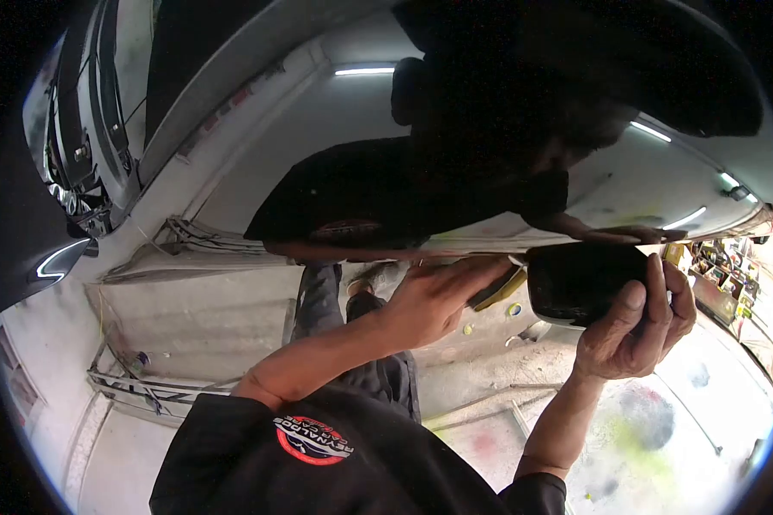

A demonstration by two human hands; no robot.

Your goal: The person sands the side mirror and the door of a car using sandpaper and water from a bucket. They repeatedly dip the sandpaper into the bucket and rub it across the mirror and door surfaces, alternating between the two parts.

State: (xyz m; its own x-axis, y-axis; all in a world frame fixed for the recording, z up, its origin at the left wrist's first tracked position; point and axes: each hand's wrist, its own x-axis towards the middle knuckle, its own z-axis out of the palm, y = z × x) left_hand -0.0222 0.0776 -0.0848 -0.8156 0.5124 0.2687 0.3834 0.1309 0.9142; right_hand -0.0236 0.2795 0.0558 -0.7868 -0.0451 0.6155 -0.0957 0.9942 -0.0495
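A glossy black car body panel (489, 172) fills the upper view and mirrors a person's dark shape. Under its lower edge, my left hand (442, 296) has its fingers closed over a black-and-yellow pad (496, 290). My right hand (640, 330) grips the right end of a dark, rounded rectangular piece (575, 283) with a pale lower rim, thumb across its front and fingers round its side. This piece overlaps the panel's edge in this view; what kind of part it is, I cannot tell. The pad lies just left of it.
Other dark car parts (86, 129) stand at the far left. A metal frame (159, 390) runs along the lower left wall. Shelving with small items (730, 279) is at the right. The pale floor (644, 446) carries coloured paint marks. My legs (318, 305) show below the panel.
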